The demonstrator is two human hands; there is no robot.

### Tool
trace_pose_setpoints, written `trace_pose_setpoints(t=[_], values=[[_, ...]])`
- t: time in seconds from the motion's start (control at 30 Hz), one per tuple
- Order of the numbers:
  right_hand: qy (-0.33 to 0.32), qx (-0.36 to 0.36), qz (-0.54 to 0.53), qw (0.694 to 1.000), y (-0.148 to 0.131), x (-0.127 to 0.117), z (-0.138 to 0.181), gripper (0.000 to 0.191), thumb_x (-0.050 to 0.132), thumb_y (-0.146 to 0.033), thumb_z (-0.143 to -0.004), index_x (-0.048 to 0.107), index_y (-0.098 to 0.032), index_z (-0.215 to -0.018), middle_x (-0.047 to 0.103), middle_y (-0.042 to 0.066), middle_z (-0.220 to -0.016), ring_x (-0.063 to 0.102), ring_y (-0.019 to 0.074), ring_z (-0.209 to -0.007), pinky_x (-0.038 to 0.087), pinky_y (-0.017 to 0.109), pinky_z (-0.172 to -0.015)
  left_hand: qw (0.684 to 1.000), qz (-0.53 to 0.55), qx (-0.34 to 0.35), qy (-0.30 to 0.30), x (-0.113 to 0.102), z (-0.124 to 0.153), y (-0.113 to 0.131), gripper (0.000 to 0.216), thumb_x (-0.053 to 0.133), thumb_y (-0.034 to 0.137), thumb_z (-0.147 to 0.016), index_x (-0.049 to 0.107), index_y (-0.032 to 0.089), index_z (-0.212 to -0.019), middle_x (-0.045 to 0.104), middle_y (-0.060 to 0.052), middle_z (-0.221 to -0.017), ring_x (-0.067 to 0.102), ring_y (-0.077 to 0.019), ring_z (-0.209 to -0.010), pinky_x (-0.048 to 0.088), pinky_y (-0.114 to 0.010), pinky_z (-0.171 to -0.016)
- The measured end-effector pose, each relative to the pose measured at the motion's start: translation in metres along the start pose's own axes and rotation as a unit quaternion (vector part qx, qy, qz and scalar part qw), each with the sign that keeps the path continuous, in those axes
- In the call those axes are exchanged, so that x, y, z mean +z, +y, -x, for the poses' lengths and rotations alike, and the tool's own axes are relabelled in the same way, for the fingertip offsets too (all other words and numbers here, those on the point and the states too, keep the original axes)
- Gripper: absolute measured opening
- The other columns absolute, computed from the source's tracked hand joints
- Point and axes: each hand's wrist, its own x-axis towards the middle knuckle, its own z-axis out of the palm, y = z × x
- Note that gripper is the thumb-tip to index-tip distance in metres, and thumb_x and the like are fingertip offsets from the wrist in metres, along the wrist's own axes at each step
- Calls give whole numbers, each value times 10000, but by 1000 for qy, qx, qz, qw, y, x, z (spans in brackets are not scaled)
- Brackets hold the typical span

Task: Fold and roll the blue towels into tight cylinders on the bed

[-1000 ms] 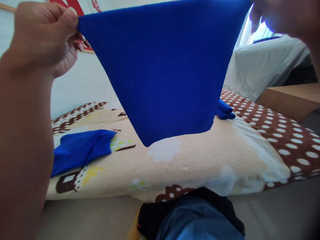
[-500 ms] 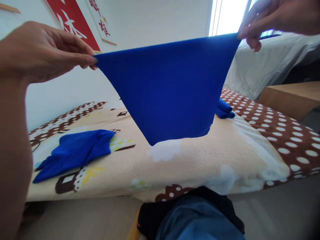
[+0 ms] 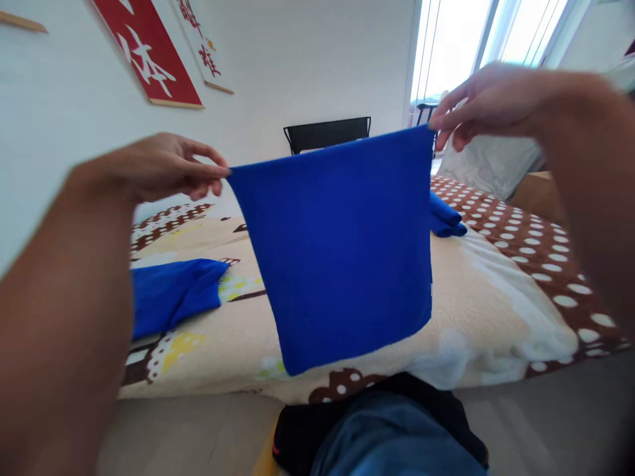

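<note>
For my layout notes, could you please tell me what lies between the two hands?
In the head view, a blue cloth hangs between the left hand and the right hand, each pinching one upper corner.

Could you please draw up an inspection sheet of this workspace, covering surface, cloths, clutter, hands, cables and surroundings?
Surface: bed with a cream patterned blanket and brown polka-dot border.
Cloths: held blue cloth hangs spread above the blanket; crumpled blue cloth lies at left, partly hidden by an arm; folded or rolled blue cloth at right, partly behind the held one.
Clutter: nothing seen.
Hands: left hand pinches the held cloth's upper left corner; right hand pinches the upper right.
Cables: nothing seen.
Surroundings: red banner and white scroll on the wall; bright window; black frame beyond the bed, partly hidden.
</note>
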Motion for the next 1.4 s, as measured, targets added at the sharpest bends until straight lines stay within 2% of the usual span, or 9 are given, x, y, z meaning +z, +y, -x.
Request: trace_pose_setpoints(t=[0.07, 0.13, 0.3, 0.4, 0.57, 0.8, 0.93, 1.2, 1.4], values=[[-42, 97, 27, 994, 8, 30, -1, 84, 662, -88, -890, 670, -7, -904, 742, 75, -728, 647, 76, -539, 483, 188, -577, 994, 61, -73, -48, 36, -10, -6, 558, 853, 477, -719, 618, 38, -968, 717, -95, -704, 570, -77, -474, 437, -250, -500], [-2, 128, 13, 992, 16, 53, -6, 58, 633, -99, -928, 625, -48, -901, 740, 36, -720, 656, 73, -569, 478, 210, -620, 988, 106, -108, 33, 66, -19, -9, 424, 810, 389, -783, 573, 82, -955, 743, -108, -771, 618, -99, -535, 412, -251, -516], [153, 8, -63, 986, 28, 73, -27, 117, 627, -173, -957, 542, -164, -876, 689, -85, -639, 610, 36, -597, 466, 214, -668, 958, 109, -25, 265, 93, -27, 5, 238, 632, 287, -907, 500, 130, -1029, 738, -29, -826, 658, -75, -603, 367, -231, -529], [178, -72, -96, 977, 35, 70, -26, 154, 690, -248, -916, 550, -195, -879, 685, -97, -636, 584, 33, -611, 476, 198, -663, 946, 57, 67, 312, 89, -15, 12, 242, 611, 292, -908, 528, 125, -1060, 736, -21, -835, 649, -67, -589, 381, -221, -518], [63, -104, -11, 992, 74, 76, 35, 183, 700, -344, -879, 617, -180, -874, 716, -29, -710, 602, 74, -576, 469, 224, -595, 975, -65, 89, 192, 109, 47, -11, 196, 634, 330, -891, 608, 170, -1002, 735, 17, -766, 661, -106, -604, 478, -241, -605], [-181, -90, 227, 953, 159, 128, 185, 183, 519, -329, -960, 674, -233, -951, 659, -20, -637, 595, 137, -581, 408, 263, -606, 981, -184, 58, -6, 217, 179, -80, 152, 532, 320, -923, 653, 234, -955, 739, 1, -760, 686, -184, -658, 511, -299, -653], [-181, -110, 282, 936, 178, 142, 234, 206, 490, -310, -974, 686, -251, -992, 678, 5, -700, 634, 176, -678, 432, 287, -647, 964, -237, 119, 21, 248, 218, -86, 165, 515, 264, -949, 677, 242, -932, 740, -42, -856, 684, -214, -776, 516, -342, -733], [-143, -164, 301, 929, 187, 132, 268, 255, 444, -316, -1013, 693, -261, -1001, 737, 28, -789, 686, 205, -699, 489, 355, -692, 913, -349, 210, 31, 239, 244, -61, 149, 581, 164, -915, 688, 269, -914, 697, -44, -809, 606, -247, -782, 463, -414, -741], [-117, -181, 279, 936, 194, 138, 295, 259, 450, -258, -1006, 709, -261, -1003, 758, 33, -877, 697, 195, -692, 509, 371, -702, 923, -332, 193, 42, 247, 258, -55, 148, 585, 156, -921, 689, 261, -927, 657, -58, -869, 583, -229, -798, 441, -397, -751]])
